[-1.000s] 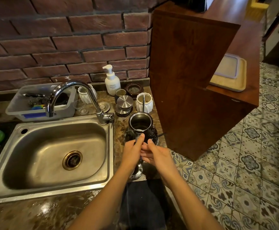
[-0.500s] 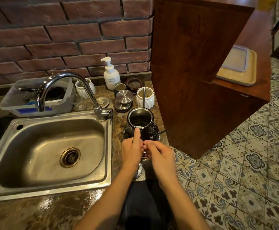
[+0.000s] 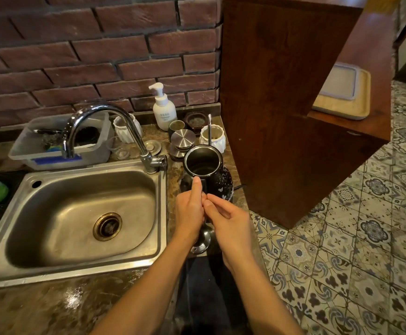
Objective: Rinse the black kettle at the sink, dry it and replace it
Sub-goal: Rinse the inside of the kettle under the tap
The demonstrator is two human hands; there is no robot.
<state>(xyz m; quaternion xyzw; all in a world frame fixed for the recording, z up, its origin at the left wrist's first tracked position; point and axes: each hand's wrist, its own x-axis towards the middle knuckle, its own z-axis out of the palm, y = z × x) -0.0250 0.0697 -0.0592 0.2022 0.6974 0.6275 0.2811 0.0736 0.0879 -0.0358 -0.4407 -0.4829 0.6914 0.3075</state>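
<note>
- The black kettle (image 3: 208, 174) stands open, with no lid on, on the brown counter (image 3: 52, 308) in the middle of the frame, just right of the sink (image 3: 81, 213)
- The left hand (image 3: 189, 209) comes up from the bottom of the frame; its fingers are closed around the kettle's handle and the thumb (image 3: 196, 189) lies straight along the top of it
- The right hand (image 3: 228, 220) is just beside it, touching; its fingers are curled in close, and it is hard to tell if they hold anything
- Both arms are bare and reach up side by side
- The tap (image 3: 105, 126) curves over the sink, upper left
- A white soap bottle (image 3: 163, 107) stands by the brick wall, above the kettle
</note>
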